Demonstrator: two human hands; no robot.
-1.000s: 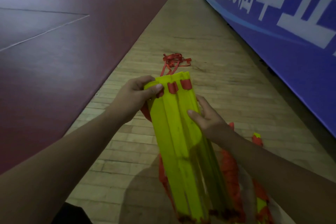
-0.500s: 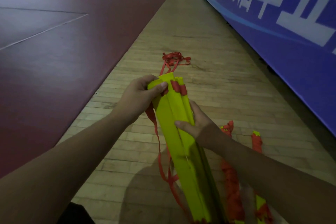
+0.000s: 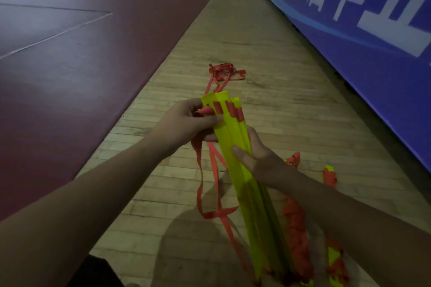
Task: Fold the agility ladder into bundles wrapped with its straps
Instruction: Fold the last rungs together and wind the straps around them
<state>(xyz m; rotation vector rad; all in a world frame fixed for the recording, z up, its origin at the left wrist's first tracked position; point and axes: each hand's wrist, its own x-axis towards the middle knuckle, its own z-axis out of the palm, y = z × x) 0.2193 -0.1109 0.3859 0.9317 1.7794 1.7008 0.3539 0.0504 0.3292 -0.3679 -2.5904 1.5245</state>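
Nearest the camera, the low end of the yellow stack of rungs (image 3: 235, 147) ran out of the bottom of the view, held in the air over the wooden floor (image 3: 256, 30), slanting up and away. Just right of it, two wrapped bundles (image 3: 296, 228) lay on the floor, yellow showing under red wraps. A loose red strap (image 3: 203, 182) hung in a loop off the left of the stack and trailed down.

The right hand (image 3: 261, 158) had its grip closed round the stack partway up, thumb on the front face and fingers behind. Further up, the left hand (image 3: 186, 123) had its grip closed on the top end, thumb across the outer rung. A curl of strap was caught at its fingers.

The rungs looked flat, stiff, light and smooth, so they would likely slide apart unless squeezed flat. Best hold: across the flat faces near the end. The strap looked limp and prone to snagging, so take it close to the rungs and keep it taut.

Beyond the hands, a red tangle (image 3: 224, 72) of strap lay on the floor. A dark red mat (image 3: 70, 53) was to the left, a blue banner (image 3: 373, 18) along the right.
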